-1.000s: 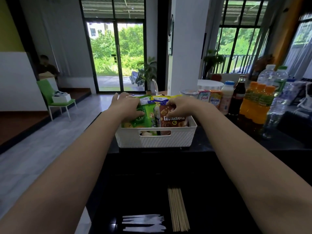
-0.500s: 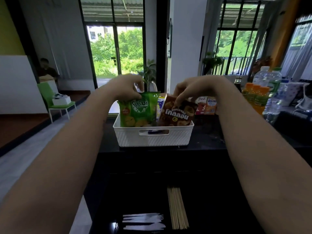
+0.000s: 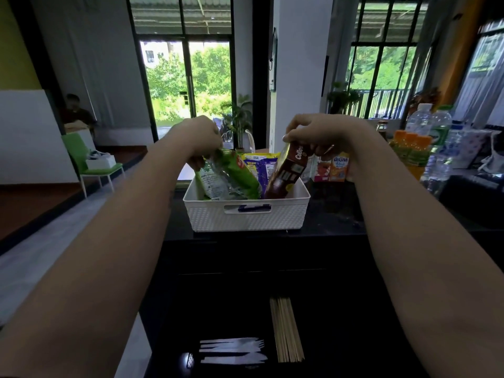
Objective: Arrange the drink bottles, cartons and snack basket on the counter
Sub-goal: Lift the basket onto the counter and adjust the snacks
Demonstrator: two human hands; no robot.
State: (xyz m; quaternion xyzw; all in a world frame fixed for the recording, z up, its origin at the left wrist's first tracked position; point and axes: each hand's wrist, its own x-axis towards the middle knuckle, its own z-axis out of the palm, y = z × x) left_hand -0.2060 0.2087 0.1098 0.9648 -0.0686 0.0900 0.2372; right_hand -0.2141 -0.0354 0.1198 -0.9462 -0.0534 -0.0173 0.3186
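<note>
Change: both packets, held upright and face-on half a second ago, are now tipped and turned, backs showing, lower ends down in the basket.
Left hand (image 3: 197, 135): fingers (image 3: 210, 137) curled tight on the top edge of the green packet.
Green packet (image 3: 231, 175): slanted across the basket's left half, top end up at the left hand.
Basket (image 3: 245, 216): white, stands on the dark table (image 3: 335, 214), handle slot facing the camera; a purple packet (image 3: 259, 165) stands at its back.
Brown packet (image 3: 286, 173): leans in the basket's right half, top up under the right hand.
Right hand (image 3: 313, 132): fingers (image 3: 293, 136) pinching the brown packet's top.
Cartons (image 3: 331, 167): upright, just right of the basket, partly behind the right wrist.
Orange bottles (image 3: 411, 145): grouped further right.
Water bottles (image 3: 436, 132): beside and behind them.
Handling, packets: likely light, air-filled, crinkly film, contents crushable; pinch the sealed top edge, don't squeeze the middle.
Handling, basket: looks stiff plastic and light; take it by the handle slots or rim, both hands.
Handling, bottles: probably heavier and smooth; grip round the body.
Near edge: forks (image 3: 231, 350) and skewers (image 3: 286, 330) lie well apart from the basket.
</note>
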